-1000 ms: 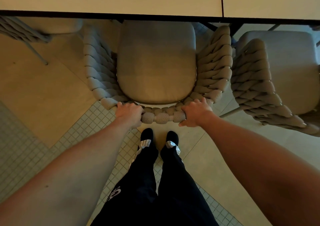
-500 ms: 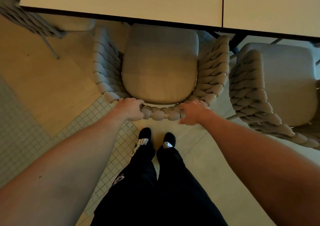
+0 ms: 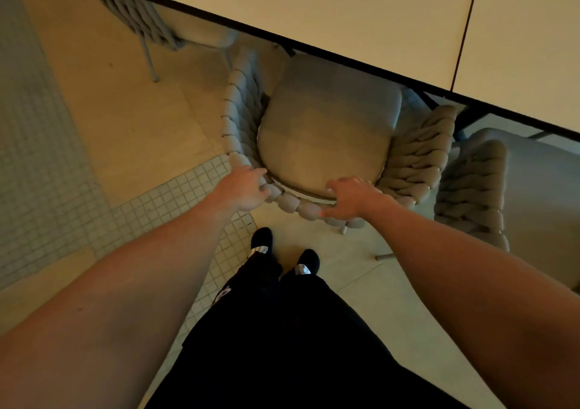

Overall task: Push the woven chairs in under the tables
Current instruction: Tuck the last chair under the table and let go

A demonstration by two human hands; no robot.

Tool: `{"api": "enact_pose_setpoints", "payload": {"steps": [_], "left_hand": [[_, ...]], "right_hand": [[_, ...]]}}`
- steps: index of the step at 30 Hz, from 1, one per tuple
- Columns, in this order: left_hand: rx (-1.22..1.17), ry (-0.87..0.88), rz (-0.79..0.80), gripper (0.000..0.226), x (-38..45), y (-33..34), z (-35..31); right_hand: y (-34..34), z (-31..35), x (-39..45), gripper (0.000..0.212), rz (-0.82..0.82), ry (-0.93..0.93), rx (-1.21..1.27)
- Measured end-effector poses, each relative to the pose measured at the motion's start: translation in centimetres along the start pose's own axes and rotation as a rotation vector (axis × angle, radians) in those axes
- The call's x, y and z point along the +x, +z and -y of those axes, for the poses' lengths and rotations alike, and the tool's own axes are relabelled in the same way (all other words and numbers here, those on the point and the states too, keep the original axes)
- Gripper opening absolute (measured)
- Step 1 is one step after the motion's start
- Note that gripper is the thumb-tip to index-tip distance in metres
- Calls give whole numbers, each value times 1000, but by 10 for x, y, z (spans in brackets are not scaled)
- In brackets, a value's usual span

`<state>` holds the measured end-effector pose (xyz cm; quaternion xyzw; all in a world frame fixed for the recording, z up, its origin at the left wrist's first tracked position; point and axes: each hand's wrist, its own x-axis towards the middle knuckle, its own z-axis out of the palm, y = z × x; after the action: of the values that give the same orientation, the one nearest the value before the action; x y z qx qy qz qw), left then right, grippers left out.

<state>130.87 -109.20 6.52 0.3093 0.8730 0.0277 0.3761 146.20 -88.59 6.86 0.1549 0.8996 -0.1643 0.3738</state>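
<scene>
A grey woven chair (image 3: 417,154) with a padded seat cushion (image 3: 326,129) stands in front of me, the front of its seat tucked under the pale table (image 3: 329,13). My left hand (image 3: 243,189) rests on the left part of the chair's braided back rim, fingers loosely extended. On the right part of the rim lies my right hand (image 3: 353,198), its fingers spread and its thumb pointing left. Neither hand is wrapped round the rim.
A second woven chair (image 3: 470,189) stands close on the right, partly under the adjoining table (image 3: 527,41). A third woven chair (image 3: 131,7) sits at the table's left end. My feet (image 3: 284,251) stand just behind the chair on tiled floor.
Both hands gripped the chair's back rim before; their fingers have now loosened and straightened. The view has swung so the table runs diagonally, and the chair sits further under it.
</scene>
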Motion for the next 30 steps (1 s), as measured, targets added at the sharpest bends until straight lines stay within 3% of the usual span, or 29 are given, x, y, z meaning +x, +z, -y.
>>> {"api": "enact_pose_setpoints", "payload": {"steps": [13, 21, 30], "left_hand": [[-151, -205, -93, 71, -36, -56, 121], [-194, -273, -108, 70, -48, -102, 227], [-206, -349, -139, 70, -52, -150, 338]], "right_hand": [[-69, 122, 58, 53, 10, -199, -178], [-114, 247, 104, 77, 8, -233, -170], [-150, 360, 155, 73, -13, -278, -159]]}}
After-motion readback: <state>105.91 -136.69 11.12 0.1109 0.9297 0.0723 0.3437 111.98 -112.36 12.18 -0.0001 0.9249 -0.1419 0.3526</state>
